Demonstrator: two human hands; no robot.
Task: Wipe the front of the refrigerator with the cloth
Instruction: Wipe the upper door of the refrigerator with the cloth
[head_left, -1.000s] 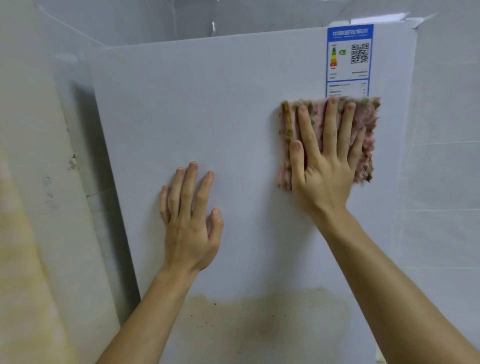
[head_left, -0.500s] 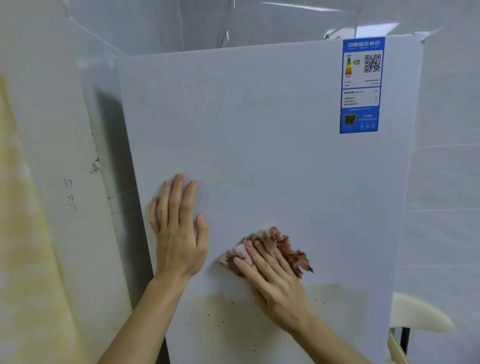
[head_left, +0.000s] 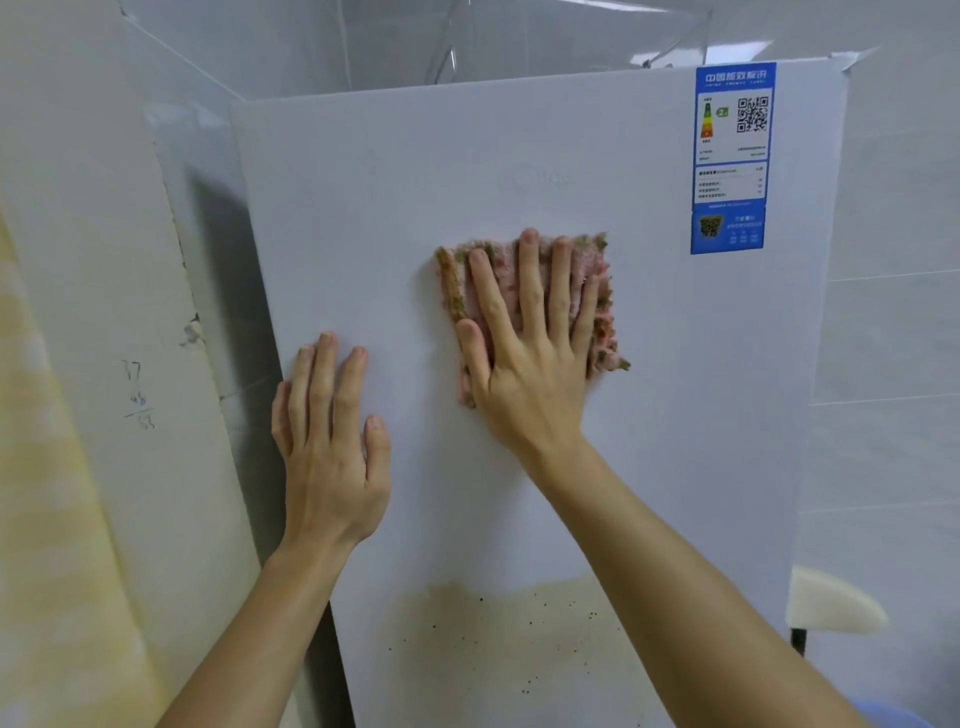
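Refrigerator (head_left: 415, 182): the white front is seen upright across the middle of the view, and its foot is cut off by the lower edge.
Cloth (head_left: 604, 332): a pink cloth, soiled green-brown at the edges, is spread flat on the upper middle of the door, left of and just below the blue sticker. Its centre is hidden under the right hand.
Right hand (head_left: 524, 374): it is laid flat on the cloth. The fingers (head_left: 530, 280) are held straight and spread, and the cloth is pressed to the door rather than gripped.
Left hand (head_left: 332, 457): it is placed flat on bare door near the left edge, below and left of the cloth and apart from it. The fingers are extended close together, and nothing is held.
Energy label (head_left: 730, 156): a blue-and-white sticker is fixed at the upper right corner. A QR code and a colour scale can be made out, but the small print is too blurred to read.
Stain (head_left: 519, 623): a tan patch with dark specks is seen low on the door, partly hidden by the right forearm.
Brand mark (head_left: 540, 179): only a faint, illegible trace is seen.
Left wall (head_left: 78, 312): pencilled figures (head_left: 137, 395) are visible but cannot be read.
Pale rounded object (head_left: 831, 603): it is partly hidden behind the refrigerator's right side and cannot be identified.
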